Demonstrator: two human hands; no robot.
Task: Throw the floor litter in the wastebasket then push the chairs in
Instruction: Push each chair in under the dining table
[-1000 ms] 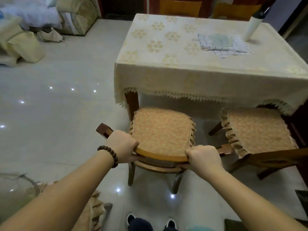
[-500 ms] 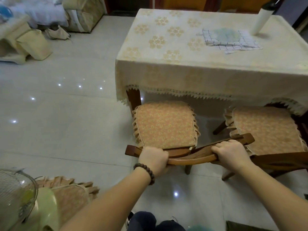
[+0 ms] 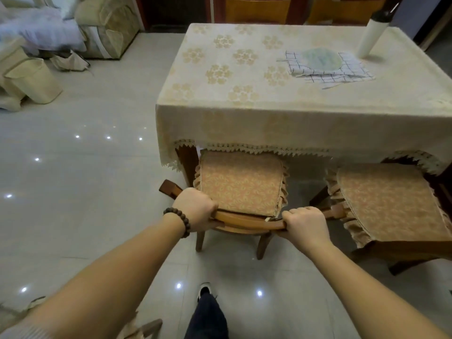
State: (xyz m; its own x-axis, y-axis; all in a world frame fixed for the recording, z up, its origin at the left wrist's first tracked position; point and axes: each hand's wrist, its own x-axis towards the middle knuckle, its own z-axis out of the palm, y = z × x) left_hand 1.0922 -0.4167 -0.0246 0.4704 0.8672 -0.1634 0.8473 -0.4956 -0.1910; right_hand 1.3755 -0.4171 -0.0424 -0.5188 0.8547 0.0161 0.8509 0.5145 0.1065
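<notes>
A wooden chair [image 3: 247,222] with an orange patterned cushion [image 3: 241,182] stands in front of me, the cushion's front edge just under the lace hem of the tablecloth. My left hand [image 3: 194,209] grips the left end of its curved backrest; a bead bracelet circles that wrist. My right hand [image 3: 305,222] grips the right end of the same backrest. A second chair [image 3: 391,204] with a matching cushion stands to the right, pulled out from the table [image 3: 244,113]. No litter or wastebasket shows.
The table carries a cream flowered cloth, a checked towel [image 3: 342,72] and a white bottle [image 3: 370,36]. Sofas and beige covers [image 3: 31,77] sit at the far left across shiny tile floor. Part of another cushioned chair [image 3: 139,329] shows at the bottom left. My foot [image 3: 205,289] is below the chair.
The chair has slid forward toward the table, its seat front now reaching under the tablecloth hem. Both hands stayed on the backrest. The fan at the bottom left has left the view.
</notes>
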